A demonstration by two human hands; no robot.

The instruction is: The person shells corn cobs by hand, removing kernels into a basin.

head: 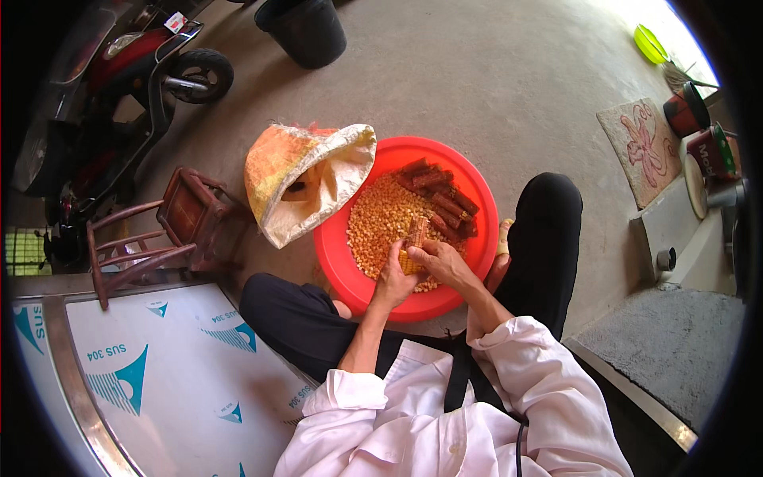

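Both hands meet over the near part of a red plastic basin [334, 253]. My left hand [393, 279] grips a corn cob [409, 263] with yellow kernels showing between the hands. A bare, reddish-brown length of cob [417, 229] sticks out beyond the fingers; whether it is the same cob is hidden. My right hand [444, 265] closes around the corn from the other side, thumb on top. Beneath lie loose corn kernels [375, 220], filling much of the basin's bottom. Several stripped cobs [448, 206] are piled at its far right side.
An open woven sack [271, 173] leans over the basin's left rim. A wooden chair [194, 206] and a motor scooter [128, 83] stand left. Farther off is a black bucket [307, 36]. Metal panels [179, 358] lie near left; a patterned mat [638, 149] lies right.
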